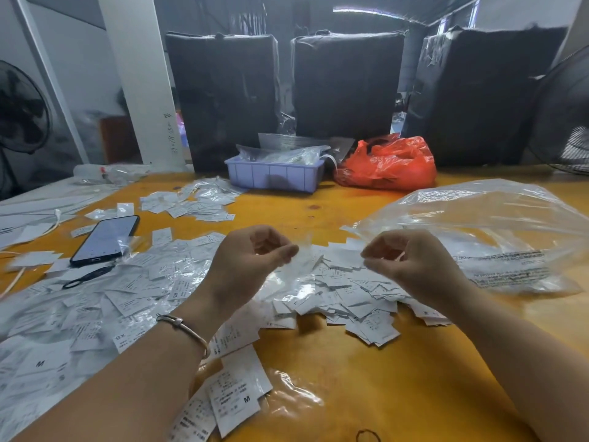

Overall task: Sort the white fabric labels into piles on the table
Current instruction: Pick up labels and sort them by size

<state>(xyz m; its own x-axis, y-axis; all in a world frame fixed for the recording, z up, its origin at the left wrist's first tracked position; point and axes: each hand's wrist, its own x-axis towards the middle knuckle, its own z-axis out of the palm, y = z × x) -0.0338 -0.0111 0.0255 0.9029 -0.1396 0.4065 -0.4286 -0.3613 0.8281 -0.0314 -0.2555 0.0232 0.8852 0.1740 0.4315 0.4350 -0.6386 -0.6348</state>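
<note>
While both hands hung above the yellow table (350, 378), they held one small clear plastic bag (302, 256) between them. The left hand (251, 260) pinched its left edge with curled fingers. The right hand (411, 260) had its fingers curled too, near the bag's right side, but the blur hid whether it truly gripped it. A thin bracelet (185, 328) sat on the left wrist.

The white fabric labels (347, 298) lay in a loose heap right under the hands, in the middle of the table. More labels spread out toward 9 o'clock, some marked M and some SX. A neater little stack (236, 400) lay at 7 o'clock, under the left arm. Another small bunch (194, 202) sat at 11 o'clock.

A dark phone (105, 239) lay flat at 10 o'clock, with labels around it. A big clear plastic bag (497, 231) puffed up at 3 o'clock, just beside the right hand. At 12 o'clock, at the far edge, stood a purple tray (274, 177) with clear packets in it. A red plastic bag (389, 164) sat just beside the tray at 1 o'clock. Big black wrapped bundles (347, 84) stood behind them.
</note>
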